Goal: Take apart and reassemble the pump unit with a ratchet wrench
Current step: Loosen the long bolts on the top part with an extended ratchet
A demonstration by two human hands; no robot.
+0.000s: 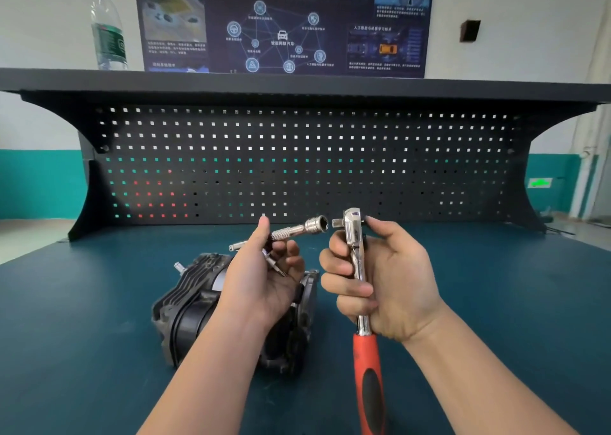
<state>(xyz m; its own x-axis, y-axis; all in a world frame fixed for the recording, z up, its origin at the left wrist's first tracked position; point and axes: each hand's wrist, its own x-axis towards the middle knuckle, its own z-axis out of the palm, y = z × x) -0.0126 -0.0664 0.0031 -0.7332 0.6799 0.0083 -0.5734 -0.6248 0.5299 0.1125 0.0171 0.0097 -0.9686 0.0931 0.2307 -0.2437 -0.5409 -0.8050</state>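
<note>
- Two bare forearms reaching in from the near edge, over a dark teal bench top point(496, 285) with a matte, smooth surface.
- Right hand point(380, 279) wrapped round the polished chrome shank of the ratchet wrench point(358, 269), fingers curled tight on it, thumb up behind the head; red and black rubber grip hanging below the palm toward the near edge; square drive stub pointing left.
- Left hand point(264, 275) palm up, directly over the pump unit point(188, 302) and hiding its middle; thumb and fingers pinching a knurled chrome extension bar point(287, 231), a small screw-like part point(272, 264) lying in the curled fingers.
- Open socket end of the extension bar just beside the wrench's drive stub, facing it, not touching.
- Pump unit resting on the bench top below and left of the wrench: dark grey cast body with parallel ribs, a black round housing, a short metal nipple at its far left.
- Beyond the pump unit, black perforated back panel point(297, 163) with rows of small square holes.
- Above that, a dark shelf point(297, 82) carrying a clear plastic water bottle point(107, 27) with a green label, far left.
- Behind the shelf, a dark blue poster point(284, 21) on a pale wall.
</note>
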